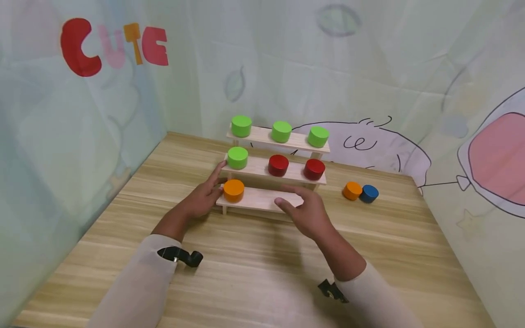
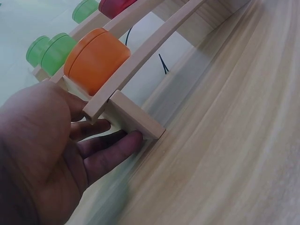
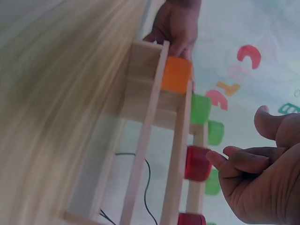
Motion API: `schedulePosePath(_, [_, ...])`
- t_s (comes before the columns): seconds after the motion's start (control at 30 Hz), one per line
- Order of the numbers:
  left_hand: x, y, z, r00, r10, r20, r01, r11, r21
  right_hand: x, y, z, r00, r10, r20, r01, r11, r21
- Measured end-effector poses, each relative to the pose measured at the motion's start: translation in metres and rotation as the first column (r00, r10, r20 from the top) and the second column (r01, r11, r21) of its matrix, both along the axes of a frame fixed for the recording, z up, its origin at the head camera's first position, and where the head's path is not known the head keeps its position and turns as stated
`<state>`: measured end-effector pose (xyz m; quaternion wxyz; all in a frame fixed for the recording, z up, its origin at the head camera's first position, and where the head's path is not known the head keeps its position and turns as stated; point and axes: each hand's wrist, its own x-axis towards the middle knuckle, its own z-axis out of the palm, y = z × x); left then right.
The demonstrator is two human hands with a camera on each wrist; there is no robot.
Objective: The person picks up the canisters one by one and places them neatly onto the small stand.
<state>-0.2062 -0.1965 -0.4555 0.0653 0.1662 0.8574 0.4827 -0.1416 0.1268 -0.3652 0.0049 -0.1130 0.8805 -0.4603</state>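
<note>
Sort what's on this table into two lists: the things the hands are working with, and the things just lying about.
In hand:
- three-step wooden rack, left hand steadying its left end, right hand hovering over the bottom step
- orange cylinder on the bottom step

Lying about:
- orange cylinder on the table
- blue cylinder touching it
- cartoon backdrop

The bare wooden table [image 1: 254, 273] in front of the three-step wooden rack [image 1: 262, 200] gives open room for a hand to pass. The bottom step is bare to the right of the orange cylinder [image 1: 234, 190] at its left end; the right hand [image 1: 305, 212] hovers over that stretch. The left hand [image 1: 205, 198] blocks the rack's left end, fingers against its leg [image 2: 133, 119]. To the rack's right, an orange puck [image 1: 352, 190] and a blue puck [image 1: 369, 193] stand touching, with free table between them and the rack.
</note>
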Motion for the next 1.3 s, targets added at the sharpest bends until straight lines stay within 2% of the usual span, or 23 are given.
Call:
schedulePosePath(0.17, [0.001, 0.000, 0.000, 1.000, -0.005, 0.014, 0.005, 1.000, 0.010, 0.001, 0.019, 0.005, 1.000, -0.019, -0.023, 0.018, 1.000, -0.015])
schedulePosePath(0.53, [0.000, -0.001, 0.002, 1.000, 0.004, -0.006, -0.004, 1.000, -0.010, -0.009, 0.061, 0.003, 0.995, -0.046, -0.093, 0.042, 0.998, -0.054])
schedulePosePath(0.83, [0.000, 0.001, 0.000, 1.000, -0.015, 0.014, 0.015, 0.999, 0.033, -0.009, 0.092, 0.007, 0.972, -0.191, -0.133, 0.192, 0.981, -0.012])
schedulePosePath(0.97, [0.001, 0.001, -0.001, 1.000, -0.009, 0.017, 0.008, 1.000, 0.024, -0.013, 0.104, 0.006, 0.957, -0.258, -0.129, 0.256, 0.966, -0.037])
schedulePosePath(1.13, [0.001, 0.000, -0.001, 1.000, 0.002, 0.013, -0.002, 1.000, 0.024, -0.027, 0.119, -0.001, 0.940, -0.324, -0.112, 0.311, 0.944, -0.113])
schedulePosePath(1.3, [0.000, -0.001, -0.001, 1.000, -0.006, -0.007, 0.006, 1.000, 0.016, -0.041, 0.137, -0.004, 0.925, -0.380, -0.006, 0.379, 0.923, -0.074])
